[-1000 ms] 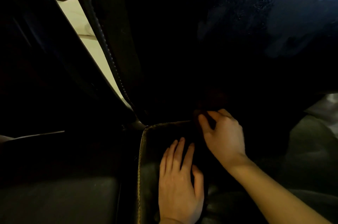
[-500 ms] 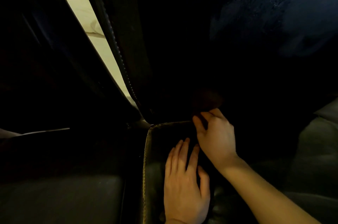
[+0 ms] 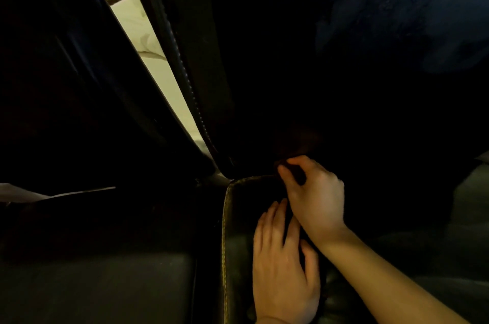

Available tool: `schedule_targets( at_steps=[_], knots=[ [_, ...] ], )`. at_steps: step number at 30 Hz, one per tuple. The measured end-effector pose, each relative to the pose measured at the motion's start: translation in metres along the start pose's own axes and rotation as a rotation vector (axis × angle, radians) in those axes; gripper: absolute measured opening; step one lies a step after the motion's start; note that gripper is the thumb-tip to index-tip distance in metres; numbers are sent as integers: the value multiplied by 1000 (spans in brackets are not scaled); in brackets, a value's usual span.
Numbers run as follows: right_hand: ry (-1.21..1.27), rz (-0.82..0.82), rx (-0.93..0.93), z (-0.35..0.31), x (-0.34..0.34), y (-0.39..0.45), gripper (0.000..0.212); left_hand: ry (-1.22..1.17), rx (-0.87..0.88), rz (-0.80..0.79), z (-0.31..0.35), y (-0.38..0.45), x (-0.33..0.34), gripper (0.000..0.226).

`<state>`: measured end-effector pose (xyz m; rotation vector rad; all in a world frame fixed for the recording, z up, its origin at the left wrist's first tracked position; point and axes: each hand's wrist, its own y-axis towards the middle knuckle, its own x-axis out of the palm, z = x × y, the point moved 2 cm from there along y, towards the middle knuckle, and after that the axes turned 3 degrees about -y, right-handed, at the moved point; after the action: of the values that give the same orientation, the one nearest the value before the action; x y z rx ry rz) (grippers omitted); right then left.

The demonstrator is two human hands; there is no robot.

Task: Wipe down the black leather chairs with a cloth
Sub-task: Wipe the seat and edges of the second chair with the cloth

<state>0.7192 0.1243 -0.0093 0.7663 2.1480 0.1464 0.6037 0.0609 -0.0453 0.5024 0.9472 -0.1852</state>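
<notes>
Head view: right hand [image 3: 316,199] pinches dark cloth [image 3: 296,171], barely discernible.

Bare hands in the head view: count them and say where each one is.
2. The left hand rests flat on the black leather seat cushion. The right hand pinches something dark at the seat's back edge. None seems hidden.

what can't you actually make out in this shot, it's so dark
All in the head view:
- The dark cloth: only a scrap shows, pinched in the right hand; the rest blends into shadow.
- The black leather chair back: surface detail is lost in darkness, so wiped areas cannot be told.
- The left hand: it rests flat on the yellow-stitched black leather seat; its wrist is cut off by the bottom edge.
- The pale surface: the chairs hide most of it.
</notes>
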Motion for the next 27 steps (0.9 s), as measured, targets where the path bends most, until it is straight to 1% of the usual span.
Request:
schedule_targets(
  at_steps=[5,9,11,14,16,19,22,24,27],
  knots=[
    [-95,-248,-152,-5,5,16,28,-27,-42,25,-2,-3,-1,44],
    [-175,-313,-288,-6,0,17,32,-27,-45,5,-2,0,-2,42],
    [-281,-312,-369,-1,-8,14,33,-43,-45,-18,0,1,-4,42],
    [-364,-258,-351,18,-33,12,32,-52,-79,-27,5,0,-11,47],
    [-385,-239,-321,37,-52,8,38,3,-139,-17,5,-2,-16,53],
    [-430,-261,-358,53,-64,6,45,125,-166,-42,2,-7,-19,54],
    [-390,-218,-316,43,-54,8,40,151,-143,-63,-1,-11,-16,53],
    [-354,-199,-282,27,-39,9,35,137,-162,-55,0,-12,-15,52],
    [-339,-186,-299,-3,-8,8,28,126,-177,-31,1,-10,-13,51]
  ],
)
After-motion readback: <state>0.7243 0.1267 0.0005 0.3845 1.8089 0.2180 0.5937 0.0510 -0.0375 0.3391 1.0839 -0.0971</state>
